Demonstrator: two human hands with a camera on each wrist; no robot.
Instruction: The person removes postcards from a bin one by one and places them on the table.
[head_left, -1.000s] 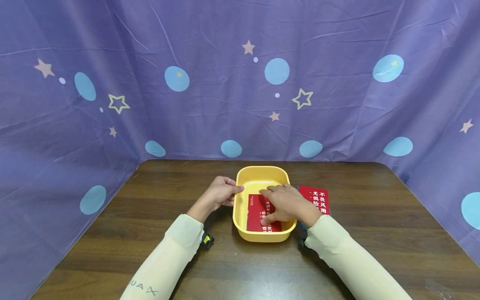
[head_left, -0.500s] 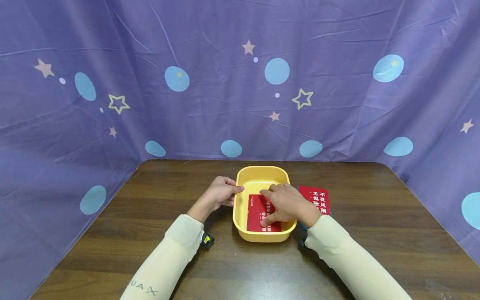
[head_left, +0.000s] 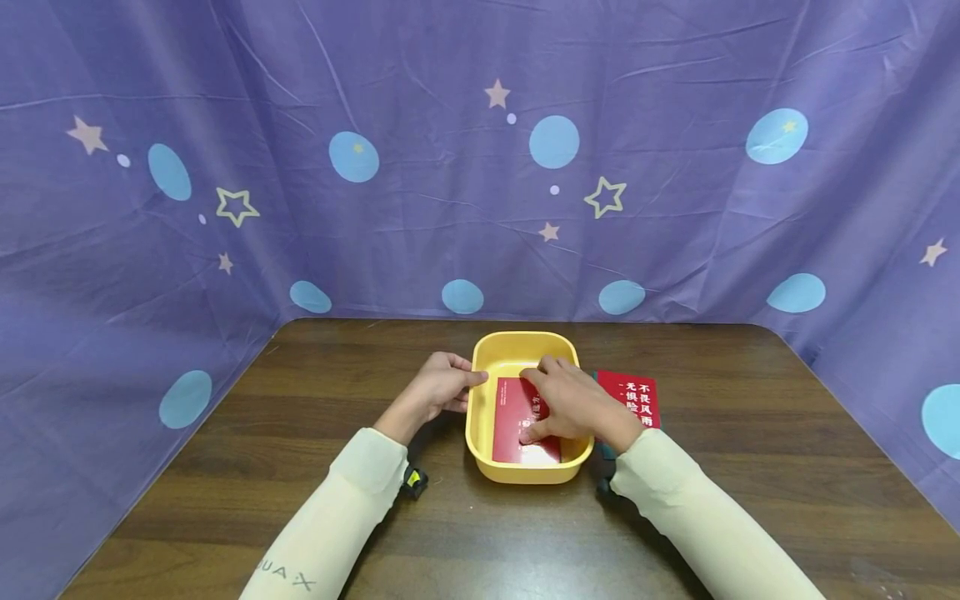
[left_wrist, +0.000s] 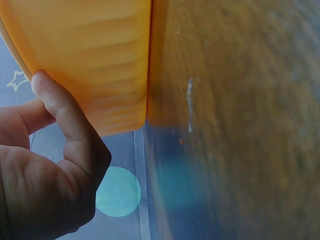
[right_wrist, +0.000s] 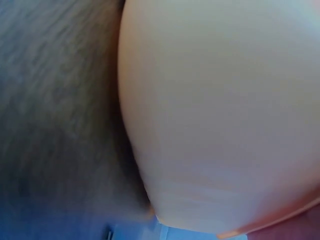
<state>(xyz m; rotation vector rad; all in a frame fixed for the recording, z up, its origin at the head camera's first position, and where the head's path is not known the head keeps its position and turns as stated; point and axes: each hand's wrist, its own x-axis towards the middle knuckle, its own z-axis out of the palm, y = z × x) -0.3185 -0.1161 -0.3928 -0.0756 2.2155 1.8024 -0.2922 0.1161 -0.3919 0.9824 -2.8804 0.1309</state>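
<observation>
A yellow plastic basin (head_left: 525,477) stands on the table. My left hand (head_left: 444,383) pinches its left rim, with the thumb over the edge, as the left wrist view also shows on the basin wall (left_wrist: 100,60). Inside lies a red booklet (head_left: 513,417) with white characters, its face now catching glare and seemingly tilted. My right hand (head_left: 570,402) reaches into the basin and grips this booklet, thumb on its face and fingers toward its far edge. The fingertips are partly hidden. In the right wrist view a pale blurred surface (right_wrist: 220,110) covers most of the picture.
A second red booklet (head_left: 637,396) with white characters and a teal edge lies right of the basin, partly behind the right wrist. Brown wooden table (head_left: 360,367) surrounds everything. A purple curtain (head_left: 420,233) with stars and blue spots hangs behind.
The booklet's far edge in the basin has shifted away from me and glare has appeared on its face. My right fingers have moved slightly with it. The left hand and basin have stayed put.
</observation>
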